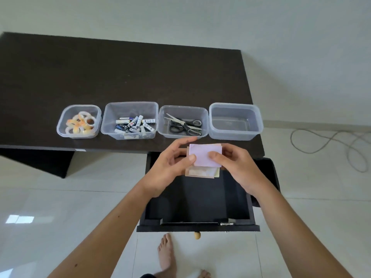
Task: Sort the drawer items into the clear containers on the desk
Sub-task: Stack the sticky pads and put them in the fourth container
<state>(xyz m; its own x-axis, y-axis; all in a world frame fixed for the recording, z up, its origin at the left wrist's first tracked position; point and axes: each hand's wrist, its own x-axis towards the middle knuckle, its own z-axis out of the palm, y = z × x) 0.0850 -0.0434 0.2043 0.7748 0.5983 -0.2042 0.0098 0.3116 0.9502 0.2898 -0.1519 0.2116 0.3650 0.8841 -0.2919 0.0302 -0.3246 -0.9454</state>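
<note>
Left hand and right hand pinch a stack of sticky notes from both sides, thumbs on the top lilac sheet, above the open drawer. On the desk stand four clear containers: tape rolls, batteries, scissors, and one holding nothing.

A gray cable lies in loops on the white tile floor beside the desk. 2 bare feet stand on it.
</note>
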